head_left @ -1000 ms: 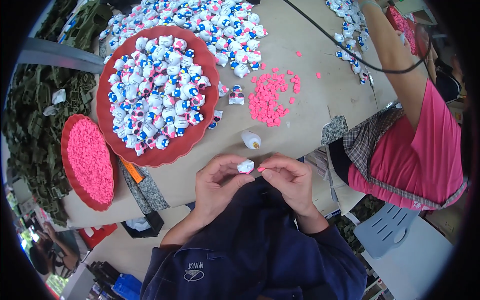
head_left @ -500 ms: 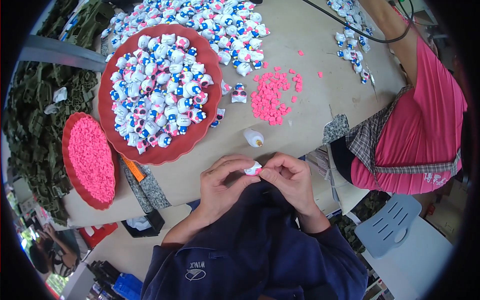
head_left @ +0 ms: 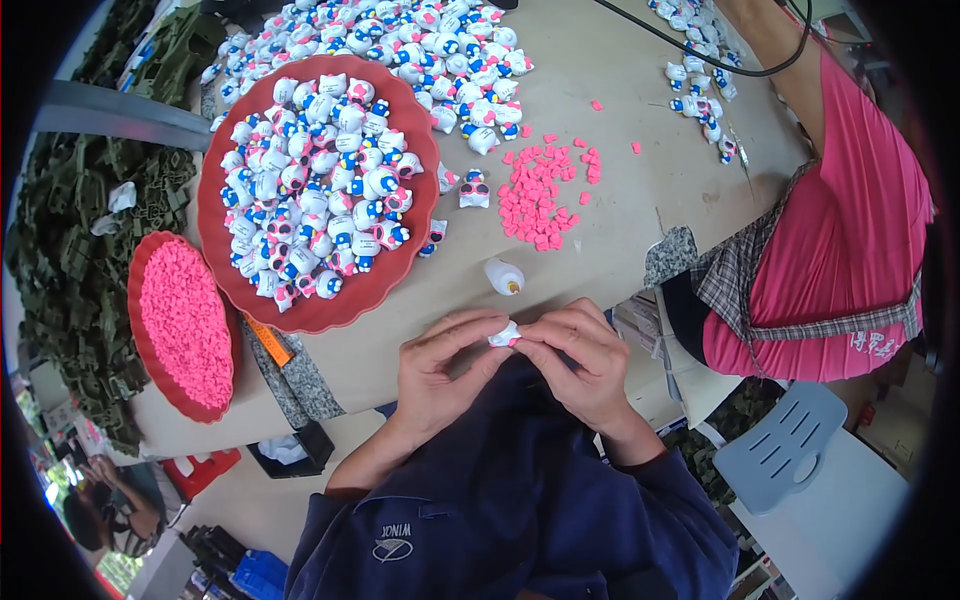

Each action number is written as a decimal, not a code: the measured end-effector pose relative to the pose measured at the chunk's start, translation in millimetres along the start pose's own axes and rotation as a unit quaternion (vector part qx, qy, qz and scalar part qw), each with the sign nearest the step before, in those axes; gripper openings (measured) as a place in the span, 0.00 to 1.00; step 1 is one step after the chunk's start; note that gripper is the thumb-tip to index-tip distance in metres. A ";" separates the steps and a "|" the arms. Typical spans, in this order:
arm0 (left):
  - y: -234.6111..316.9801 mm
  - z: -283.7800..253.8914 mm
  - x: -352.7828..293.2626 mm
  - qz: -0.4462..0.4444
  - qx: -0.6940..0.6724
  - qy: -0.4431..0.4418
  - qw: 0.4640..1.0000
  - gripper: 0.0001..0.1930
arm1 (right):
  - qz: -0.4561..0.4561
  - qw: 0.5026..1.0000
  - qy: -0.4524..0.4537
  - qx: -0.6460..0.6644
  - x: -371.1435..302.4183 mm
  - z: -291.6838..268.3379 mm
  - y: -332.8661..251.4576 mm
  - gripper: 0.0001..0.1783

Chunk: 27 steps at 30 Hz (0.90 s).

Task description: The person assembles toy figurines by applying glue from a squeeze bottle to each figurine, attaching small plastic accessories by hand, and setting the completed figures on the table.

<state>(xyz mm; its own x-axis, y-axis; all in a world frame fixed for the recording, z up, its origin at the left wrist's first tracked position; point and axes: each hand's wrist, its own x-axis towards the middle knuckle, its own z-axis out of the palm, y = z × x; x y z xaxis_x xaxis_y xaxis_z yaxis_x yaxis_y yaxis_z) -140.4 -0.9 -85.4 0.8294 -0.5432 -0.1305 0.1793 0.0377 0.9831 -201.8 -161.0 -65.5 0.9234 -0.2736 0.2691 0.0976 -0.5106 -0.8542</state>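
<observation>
Close to the table's front edge, a small white cat-shaped figurine (head_left: 503,336) with a bit of pink on it is held between both hands. My left hand (head_left: 445,368) pinches it from the left between thumb and fingers. The thumb and forefinger of my right hand (head_left: 582,362) close on its right side, where the pink shows; the fingertips hide part of it. Just beyond the hands lies a white squeeze bottle (head_left: 503,276), its tip toward me. Farther off spreads a loose pile of small pink pieces (head_left: 540,195), with one figurine (head_left: 474,189) to its left.
A large red scalloped bowl (head_left: 424,235) full of figurines stands at left, beside a smaller red dish (head_left: 141,335) of pink pieces. More figurines (head_left: 440,50) heap at the back. A person in pink (head_left: 850,250) works at right, near a black cable (head_left: 690,50) and a grey chair (head_left: 780,450).
My right hand has shifted slightly, its fingers now straighter over the figurine, which has turned a little. The whole view has moved slightly. Bottle, bowl and pile stay where they were.
</observation>
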 end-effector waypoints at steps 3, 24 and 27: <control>-0.4 -2.0 -0.1 0.032 0.061 -0.005 0.998 0.15 | -0.011 1.000 -0.005 -0.006 1.1 -0.1 -1.3 0.10; 60.3 -45.4 38.9 0.244 0.494 0.176 0.816 0.15 | -0.045 0.997 0.061 0.034 9.3 10.1 4.1 0.14; 62.3 -36.6 37.3 0.227 0.552 0.181 0.781 0.16 | 0.002 0.995 0.101 -0.009 17.4 14.3 11.0 0.18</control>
<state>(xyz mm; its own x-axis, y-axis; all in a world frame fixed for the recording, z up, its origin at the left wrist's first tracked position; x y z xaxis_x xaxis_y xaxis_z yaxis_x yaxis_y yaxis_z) -78.9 11.9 -33.8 0.8064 -0.4029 0.4329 -0.5765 -0.6986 0.4237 -179.3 -159.7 -76.6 0.8298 -0.4342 0.3507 0.0854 -0.5222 -0.8485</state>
